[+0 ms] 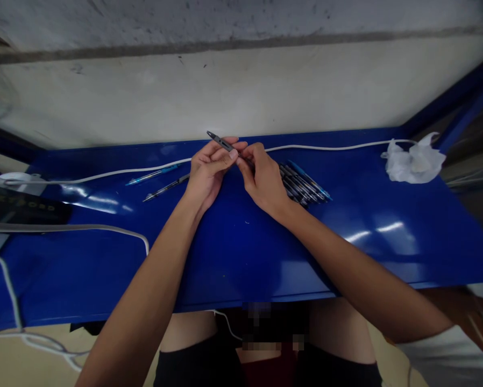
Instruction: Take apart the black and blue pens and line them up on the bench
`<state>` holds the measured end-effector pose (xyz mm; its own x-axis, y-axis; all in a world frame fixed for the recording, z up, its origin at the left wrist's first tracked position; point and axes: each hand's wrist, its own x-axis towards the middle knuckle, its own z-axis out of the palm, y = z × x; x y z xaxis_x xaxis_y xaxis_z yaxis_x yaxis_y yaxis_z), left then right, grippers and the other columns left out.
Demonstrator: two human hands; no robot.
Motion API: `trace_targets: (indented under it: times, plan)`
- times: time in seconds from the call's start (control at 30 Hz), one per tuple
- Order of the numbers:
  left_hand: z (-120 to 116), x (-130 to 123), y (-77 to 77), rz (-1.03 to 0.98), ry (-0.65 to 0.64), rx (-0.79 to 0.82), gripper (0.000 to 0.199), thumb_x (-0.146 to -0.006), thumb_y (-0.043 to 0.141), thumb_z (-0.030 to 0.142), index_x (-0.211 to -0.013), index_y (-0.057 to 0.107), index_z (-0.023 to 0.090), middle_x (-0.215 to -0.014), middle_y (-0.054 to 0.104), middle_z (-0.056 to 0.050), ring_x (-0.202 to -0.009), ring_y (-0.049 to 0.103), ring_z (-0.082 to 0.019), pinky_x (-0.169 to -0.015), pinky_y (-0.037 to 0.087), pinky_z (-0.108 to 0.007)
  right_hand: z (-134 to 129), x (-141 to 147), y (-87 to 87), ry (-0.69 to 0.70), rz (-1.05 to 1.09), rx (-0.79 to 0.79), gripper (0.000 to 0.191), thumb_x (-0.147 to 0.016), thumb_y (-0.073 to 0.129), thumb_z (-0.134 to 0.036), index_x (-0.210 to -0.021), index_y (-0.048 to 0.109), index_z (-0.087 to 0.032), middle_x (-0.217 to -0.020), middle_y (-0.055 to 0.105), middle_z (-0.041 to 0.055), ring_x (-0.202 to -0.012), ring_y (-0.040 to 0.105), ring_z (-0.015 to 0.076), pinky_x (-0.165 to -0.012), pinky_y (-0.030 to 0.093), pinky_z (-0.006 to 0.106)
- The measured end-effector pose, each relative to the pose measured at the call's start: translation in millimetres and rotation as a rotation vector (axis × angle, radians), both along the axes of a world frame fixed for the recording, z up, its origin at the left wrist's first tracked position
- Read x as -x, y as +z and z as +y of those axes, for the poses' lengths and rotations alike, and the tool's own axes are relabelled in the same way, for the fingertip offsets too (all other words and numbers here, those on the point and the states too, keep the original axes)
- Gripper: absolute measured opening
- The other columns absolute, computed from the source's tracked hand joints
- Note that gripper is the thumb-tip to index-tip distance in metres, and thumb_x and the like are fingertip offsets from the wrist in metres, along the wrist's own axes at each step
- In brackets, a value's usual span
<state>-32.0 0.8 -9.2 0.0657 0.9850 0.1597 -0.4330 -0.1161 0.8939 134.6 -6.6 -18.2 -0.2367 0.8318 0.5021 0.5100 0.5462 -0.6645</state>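
Observation:
Over the blue shelf (233,247), my left hand (209,169) pinches a dark grey pen (220,141) between thumb and fingers, its tip pointing up and to the left. My right hand (263,177) closes on the pen's other end, which is mostly hidden by the fingers. Just right of my right hand lies a row of several pens (304,183), dark ones with a blue one at the outer side. Left of my left hand rest a light blue pen (153,174) and a clear pen with a dark refill (167,188), partly covered by the hand.
A white cable (326,147) runs along the back by the wall. At the right end sits a crumpled white plastic bag (414,160). A dark box with lettering (23,204) and more cables (84,228) occupy the left end.

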Motion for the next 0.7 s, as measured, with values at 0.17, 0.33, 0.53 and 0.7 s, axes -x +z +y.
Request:
trace_targets:
  times: [0.17,0.33,0.53,0.7]
  plan:
    - [-0.8,-0.6,0.4,0.005,0.009,0.021,0.038,-0.084,0.099,0.027,-0.116,0.080,0.022,-0.125,0.086,-0.011,-0.131,0.079,-0.034,-0.115,0.062,-0.047,0.7,2.1,-1.9,-0.016,0.002,-0.001,0.019,-0.112,0.057,-0.028,-0.130,0.050,-0.026,-0.122,0.072,0.0102,-0.112,0.073,0.0276,-0.096,0.059,0.045]
    - [-2.5,-3.0,4.9,-0.008,0.025,0.049,0.036,-0.083,0.101,0.028,-0.107,0.075,0.023,-0.126,0.086,-0.010,-0.139,0.074,-0.036,-0.118,0.060,-0.050,0.4,0.6,-1.1,-0.008,-0.007,-0.001,0.015,-0.117,0.050,-0.034,-0.130,0.051,-0.027,-0.121,0.071,0.0104,-0.110,0.072,0.0279,-0.094,0.059,0.046]
    - [-2.7,-3.3,6.9,0.008,0.015,0.020,0.033,-0.084,0.101,0.035,-0.099,0.074,0.023,-0.119,0.087,-0.008,-0.134,0.077,-0.032,-0.113,0.064,-0.045,-1.4,0.1,2.2,-0.007,-0.017,-0.025,0.009,-0.119,0.048,-0.036,-0.120,0.051,-0.028,-0.120,0.071,0.0094,-0.109,0.071,0.0268,-0.093,0.059,0.044]
    - [-1.1,-2.8,3.4,0.063,0.024,0.004,0.026,-0.087,0.098,0.040,-0.099,0.081,0.024,-0.118,0.087,-0.006,-0.125,0.080,-0.029,-0.105,0.066,-0.039,-0.5,0.5,-0.3,-0.017,0.009,-0.039,0.014,-0.118,0.050,-0.040,-0.123,0.052,-0.028,-0.119,0.070,0.0097,-0.110,0.071,0.0264,-0.096,0.060,0.045]
